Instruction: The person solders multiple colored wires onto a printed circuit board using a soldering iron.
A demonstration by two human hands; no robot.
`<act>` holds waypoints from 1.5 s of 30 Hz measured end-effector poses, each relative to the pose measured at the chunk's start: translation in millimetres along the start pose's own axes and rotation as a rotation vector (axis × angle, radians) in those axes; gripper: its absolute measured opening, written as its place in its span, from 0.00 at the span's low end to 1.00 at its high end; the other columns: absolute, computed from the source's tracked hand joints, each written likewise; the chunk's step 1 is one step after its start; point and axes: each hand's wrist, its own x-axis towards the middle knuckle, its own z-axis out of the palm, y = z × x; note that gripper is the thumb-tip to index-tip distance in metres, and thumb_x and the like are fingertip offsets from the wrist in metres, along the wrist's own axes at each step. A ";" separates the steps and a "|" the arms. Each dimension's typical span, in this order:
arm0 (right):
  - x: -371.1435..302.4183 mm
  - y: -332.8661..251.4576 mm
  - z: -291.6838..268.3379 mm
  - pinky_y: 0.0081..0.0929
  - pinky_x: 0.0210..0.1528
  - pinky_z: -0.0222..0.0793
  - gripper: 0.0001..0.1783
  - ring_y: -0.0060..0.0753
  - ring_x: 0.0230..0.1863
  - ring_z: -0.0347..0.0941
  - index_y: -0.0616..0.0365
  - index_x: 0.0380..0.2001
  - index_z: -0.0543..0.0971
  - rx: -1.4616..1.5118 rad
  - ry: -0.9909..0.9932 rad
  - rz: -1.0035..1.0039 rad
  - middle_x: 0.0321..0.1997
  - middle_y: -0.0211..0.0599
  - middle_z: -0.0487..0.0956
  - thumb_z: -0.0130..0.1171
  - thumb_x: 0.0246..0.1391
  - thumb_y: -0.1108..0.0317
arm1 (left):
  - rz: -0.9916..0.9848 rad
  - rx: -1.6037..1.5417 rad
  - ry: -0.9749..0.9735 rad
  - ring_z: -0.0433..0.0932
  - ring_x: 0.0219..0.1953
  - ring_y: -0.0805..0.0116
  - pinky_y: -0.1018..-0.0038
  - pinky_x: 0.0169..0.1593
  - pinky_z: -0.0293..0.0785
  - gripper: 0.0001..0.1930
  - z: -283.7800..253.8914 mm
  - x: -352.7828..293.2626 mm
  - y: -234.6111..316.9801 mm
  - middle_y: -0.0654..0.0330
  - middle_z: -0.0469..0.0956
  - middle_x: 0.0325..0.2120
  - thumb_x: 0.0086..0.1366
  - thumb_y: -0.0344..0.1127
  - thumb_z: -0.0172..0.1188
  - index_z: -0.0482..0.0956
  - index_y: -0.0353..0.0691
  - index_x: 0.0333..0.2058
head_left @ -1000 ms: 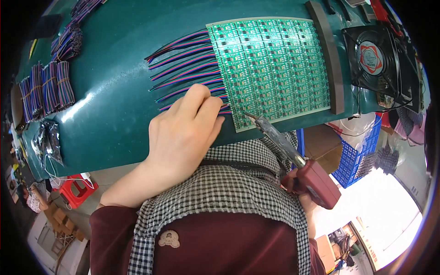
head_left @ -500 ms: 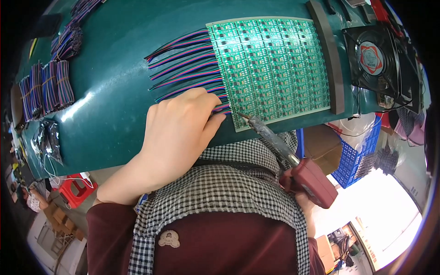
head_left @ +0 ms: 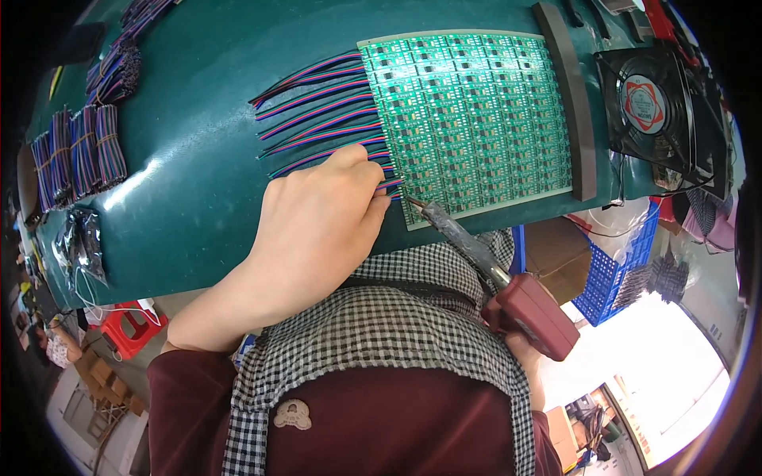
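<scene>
A green panel of many small circuit boards (head_left: 476,119) lies on the table, with multicoloured ribbon wires (head_left: 317,119) running from its left edge. At the lower end of that edge, my left hand (head_left: 325,202) pinches a ribbon wire (head_left: 390,184), its end against the board. My right hand (head_left: 524,349), mostly hidden behind the handle, grips a soldering iron (head_left: 532,313) with a dark red, gun-shaped handle. The iron's tip sits at the panel's lower left corner, beside the wire end; whether it touches is too small to tell.
A dark grey bar (head_left: 567,103) runs along the panel's right side, and beyond it stands a black fan (head_left: 647,107). Bundled wires (head_left: 83,147) and a plastic bag (head_left: 79,242) lie at the left of the green table (head_left: 190,222). A blue crate (head_left: 607,278) is below right.
My left hand has shifted slightly to the right, its fingers closer to the panel's edge. The soldering iron has moved a little to the left, its tip still by the lower left corner.
</scene>
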 end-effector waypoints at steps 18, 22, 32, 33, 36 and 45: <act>5.1 -16.4 -2.6 0.26 0.40 0.73 0.45 0.33 0.35 0.78 0.71 0.46 0.76 0.210 0.010 0.162 0.39 0.40 0.81 0.73 0.35 0.41 | 0.007 0.022 0.010 0.76 0.25 0.55 0.63 0.28 0.69 0.07 2.4 -1.8 0.6 0.57 0.74 0.29 0.58 0.32 0.61 0.75 0.34 0.30; 11.6 -30.9 3.8 0.22 0.31 0.70 0.46 0.27 0.27 0.75 0.71 0.44 0.74 0.351 -0.002 0.194 0.37 0.41 0.81 0.73 0.35 0.38 | 0.016 0.024 0.015 0.76 0.25 0.55 0.62 0.28 0.69 0.07 1.5 -1.5 1.0 0.57 0.74 0.29 0.58 0.33 0.61 0.75 0.35 0.29; 15.2 -40.9 12.9 0.23 0.29 0.69 0.51 0.27 0.24 0.73 0.71 0.52 0.68 0.567 0.086 0.121 0.40 0.46 0.81 0.75 0.35 0.42 | 0.039 -0.016 -0.014 0.76 0.26 0.53 0.62 0.29 0.69 0.07 -1.8 1.2 -0.5 0.55 0.73 0.28 0.59 0.31 0.60 0.74 0.33 0.30; 14.2 -40.3 12.3 0.23 0.29 0.69 0.51 0.27 0.24 0.73 0.71 0.52 0.68 0.567 0.087 0.120 0.40 0.46 0.81 0.75 0.35 0.42 | 0.034 -0.037 -0.050 0.76 0.27 0.53 0.62 0.29 0.70 0.07 -3.7 1.3 0.1 0.54 0.73 0.29 0.59 0.31 0.60 0.74 0.33 0.30; 11.8 -40.1 10.7 0.24 0.30 0.69 0.53 0.28 0.25 0.73 0.71 0.55 0.65 0.548 0.067 0.141 0.41 0.47 0.80 0.75 0.35 0.42 | 0.111 0.001 0.054 0.77 0.28 0.52 0.63 0.31 0.71 0.05 -11.2 -5.7 5.8 0.52 0.73 0.27 0.61 0.28 0.58 0.74 0.32 0.32; 13.2 -41.3 9.8 0.19 0.26 0.65 0.49 0.23 0.23 0.71 0.71 0.48 0.73 0.484 0.077 0.188 0.32 0.38 0.79 0.74 0.33 0.38 | -0.072 -0.210 -0.117 0.74 0.19 0.57 0.67 0.25 0.65 0.03 3.1 -14.9 6.9 0.55 0.73 0.17 0.63 0.26 0.56 0.70 0.36 0.31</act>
